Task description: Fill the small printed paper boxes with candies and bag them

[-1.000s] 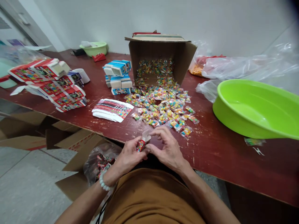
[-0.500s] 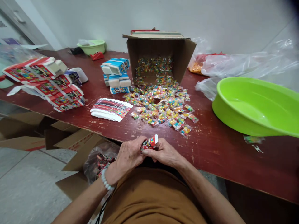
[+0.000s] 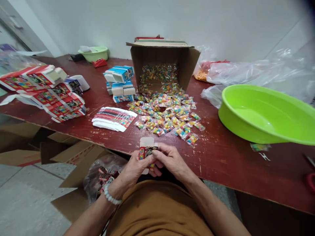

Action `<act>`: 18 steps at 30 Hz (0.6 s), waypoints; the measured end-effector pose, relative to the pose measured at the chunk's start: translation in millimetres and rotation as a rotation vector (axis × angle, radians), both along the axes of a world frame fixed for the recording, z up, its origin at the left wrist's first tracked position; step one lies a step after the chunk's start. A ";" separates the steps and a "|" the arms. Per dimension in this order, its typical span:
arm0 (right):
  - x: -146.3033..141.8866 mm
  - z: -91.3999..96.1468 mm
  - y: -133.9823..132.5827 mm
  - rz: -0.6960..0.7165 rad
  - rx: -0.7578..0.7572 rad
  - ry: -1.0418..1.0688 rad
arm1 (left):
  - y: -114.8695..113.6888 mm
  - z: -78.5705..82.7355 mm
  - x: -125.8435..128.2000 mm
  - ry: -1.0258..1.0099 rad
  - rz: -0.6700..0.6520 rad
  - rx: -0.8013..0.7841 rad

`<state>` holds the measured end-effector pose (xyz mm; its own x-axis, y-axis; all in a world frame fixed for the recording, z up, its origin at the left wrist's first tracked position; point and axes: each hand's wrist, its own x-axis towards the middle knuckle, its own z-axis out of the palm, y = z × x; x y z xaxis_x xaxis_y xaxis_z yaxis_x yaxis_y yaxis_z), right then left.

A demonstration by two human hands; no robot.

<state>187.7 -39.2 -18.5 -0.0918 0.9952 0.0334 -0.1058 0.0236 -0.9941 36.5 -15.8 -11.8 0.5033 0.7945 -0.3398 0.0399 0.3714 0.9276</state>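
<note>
Between my two hands, at the table's front edge, is a small red printed carton with a white end flap sticking up and another pale flap below. My left hand grips its left side, thumb across the front. My right hand is closed on its right side, and some of its fingers are hidden behind the carton. A fanned stack of flat printed cartons lies just beyond on the table. Small clear packets of colourful candy spill towards me from a cardboard box lying on its side.
Bundled red cartons stand at left, with blue carton bundles beside the box. A large green basin is at right, near scissors. Below the table's left edge, a plastic bag holds small filled-looking cartons among open cardboard boxes.
The carton was slanted and mostly covered by my fingers. Now it faces me with flaps spread at top and bottom, and my hands have shifted slightly. The view has turned a little right.
</note>
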 end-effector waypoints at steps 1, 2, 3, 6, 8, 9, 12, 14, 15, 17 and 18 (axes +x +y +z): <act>-1.2 -0.1 0.8 0.037 -0.019 -0.001 | -0.2 0.1 0.4 -0.021 -0.006 0.000; -2.4 0.4 1.5 0.020 -0.012 -0.039 | 0.1 0.0 0.3 -0.026 -0.008 0.014; -3.1 1.4 2.1 -0.039 0.022 -0.106 | 0.7 -0.1 -0.3 -0.015 -0.005 0.044; -1.8 5.9 3.1 -0.189 0.151 -0.313 | 1.8 -0.1 -2.9 0.038 0.071 0.177; -1.1 7.7 2.8 -0.176 0.134 -0.339 | -0.9 0.2 -3.4 0.013 0.194 0.215; -1.8 7.5 2.5 -0.166 0.113 -0.315 | -3.4 0.4 -3.0 -0.015 0.269 0.225; -9.2 2.9 1.2 -0.192 0.034 -0.145 | -13.4 0.4 -0.9 -0.061 0.400 0.275; -16.1 -1.8 0.2 -0.222 0.016 -0.026 | -18.3 0.1 -0.4 -0.054 0.424 0.319; -18.9 -3.8 -0.2 -0.228 0.031 0.011 | -19.4 -0.2 -0.8 -0.046 0.423 0.329; -21.5 -6.4 -0.4 -0.226 0.099 0.033 | -18.9 -0.9 -3.0 -0.037 0.415 0.330; -20.9 -7.0 0.1 -0.222 0.128 0.020 | -17.6 -1.4 -4.7 -0.042 0.406 0.320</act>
<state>166.8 -39.1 -25.5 0.1308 0.9784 0.1599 -0.1040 0.1739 -0.9793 31.8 -33.3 -13.2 0.1413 0.9894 -0.0338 -0.0881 0.0466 0.9950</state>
